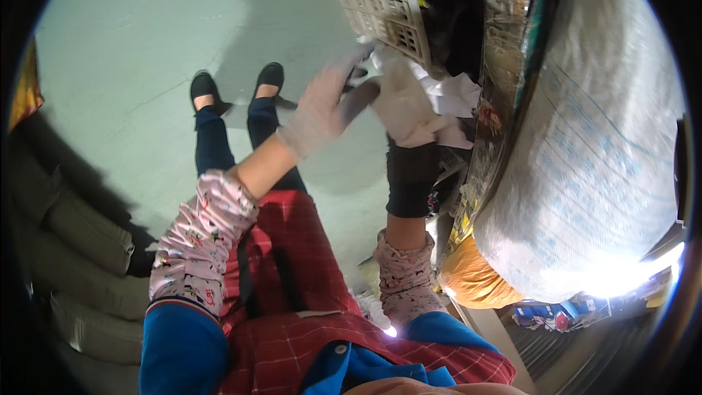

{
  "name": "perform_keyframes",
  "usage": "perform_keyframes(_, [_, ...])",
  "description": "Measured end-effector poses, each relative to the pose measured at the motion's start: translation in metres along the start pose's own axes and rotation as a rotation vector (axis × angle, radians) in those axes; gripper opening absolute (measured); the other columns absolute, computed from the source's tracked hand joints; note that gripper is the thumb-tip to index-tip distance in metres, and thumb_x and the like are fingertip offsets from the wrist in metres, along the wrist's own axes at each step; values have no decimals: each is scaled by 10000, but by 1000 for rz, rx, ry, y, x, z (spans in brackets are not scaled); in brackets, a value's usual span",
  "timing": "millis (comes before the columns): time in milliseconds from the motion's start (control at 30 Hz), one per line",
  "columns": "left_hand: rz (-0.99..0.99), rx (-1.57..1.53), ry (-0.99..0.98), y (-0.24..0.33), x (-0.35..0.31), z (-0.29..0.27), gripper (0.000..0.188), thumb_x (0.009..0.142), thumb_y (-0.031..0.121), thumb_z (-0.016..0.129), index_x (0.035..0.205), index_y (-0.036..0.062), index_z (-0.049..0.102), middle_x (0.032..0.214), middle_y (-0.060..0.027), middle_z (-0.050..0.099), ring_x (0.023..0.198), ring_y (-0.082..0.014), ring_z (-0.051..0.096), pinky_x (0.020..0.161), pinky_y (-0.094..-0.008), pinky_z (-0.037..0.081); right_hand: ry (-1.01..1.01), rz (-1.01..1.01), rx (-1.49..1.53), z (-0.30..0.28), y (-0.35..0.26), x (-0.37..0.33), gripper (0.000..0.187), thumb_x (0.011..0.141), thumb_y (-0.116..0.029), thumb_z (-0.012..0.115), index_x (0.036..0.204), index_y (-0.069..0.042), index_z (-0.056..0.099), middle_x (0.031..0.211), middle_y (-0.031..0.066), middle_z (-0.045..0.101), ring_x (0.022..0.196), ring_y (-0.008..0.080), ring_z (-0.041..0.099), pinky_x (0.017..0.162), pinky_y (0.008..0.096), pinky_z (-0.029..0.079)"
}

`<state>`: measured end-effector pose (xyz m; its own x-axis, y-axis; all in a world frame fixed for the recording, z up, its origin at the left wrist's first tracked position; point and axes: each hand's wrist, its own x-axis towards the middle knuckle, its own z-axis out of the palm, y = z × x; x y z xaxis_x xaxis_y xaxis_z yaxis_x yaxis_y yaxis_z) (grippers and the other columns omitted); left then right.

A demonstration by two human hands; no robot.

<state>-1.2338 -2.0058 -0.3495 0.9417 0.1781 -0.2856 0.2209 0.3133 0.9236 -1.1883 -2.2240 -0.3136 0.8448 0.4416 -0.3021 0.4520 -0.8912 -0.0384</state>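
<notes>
My left hand [325,106] wears a pale glove with grey fingertips, blurred by motion. Its thumb and fingers are apart, with nothing visible between them, just left of a cream cloth [404,102]. A dark glove or cuff covers my right hand [413,172], whose fingers are hidden behind that crumpled cloth; the cloth hangs over the hand and appears to be held by it. Behind it, more white crumpled material [457,95], cloth or paper, spills out beside a beige slatted plastic crate [387,18].
A worn, taped edge [504,29] runs down beside the crate. At right bulges a large white woven sack [585,168], above an orange bundle [475,274]. Grey stuffed bundles [88,241] lie at left. My legs and black shoes [205,88] are on the pale green floor [131,51].
</notes>
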Motion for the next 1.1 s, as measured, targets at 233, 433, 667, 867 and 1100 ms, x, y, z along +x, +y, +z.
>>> perform_keyframes(233, [-69,-74,-114,92,-118,-31,1022,777,401,840,1521,22,249,1450,-154,460,1340,-273,477,1120,-368,362,-61,-6,910,-63,-133,-47,324,935,-222,630,1185,-18,595,1059,123,650,1019,274,635,899,402,497])
perform_keyframes(433, [-186,-61,233,191,-195,-60,556,894,240,678,1371,20,498,1252,-133,571,1131,-258,578,946,-382,465,36,-684,627,-144,-211,-87,381,855,-181,652,1192,-15,586,1194,204,570,1110,386,537,1006,455,424])
perform_keyframes(667, [-338,1161,-122,291,-337,-144,543,934,397,626,1289,2,513,1006,-268,688,928,-388,689,771,-457,542,14,-575,712,-192,-151,-121,432,958,-334,601,1316,-92,595,1253,183,632,1126,360,627,964,437,499])
perform_keyframes(867, [-520,1328,-559,323,-350,-133,400,942,326,642,1250,80,579,1143,-119,703,1005,-303,684,868,-412,533,-469,-621,1083,-212,-171,-116,513,958,-467,565,1182,-19,676,1173,206,676,1201,334,594,1046,376,449])
perform_keyframes(1100, [-514,1443,-677,356,-298,-133,388,943,324,634,1242,82,583,1134,-120,704,998,-306,686,859,-416,535,-442,-1024,936,-240,-203,-99,363,935,-330,548,1032,-2,670,967,214,689,868,324,625,818,431,471])
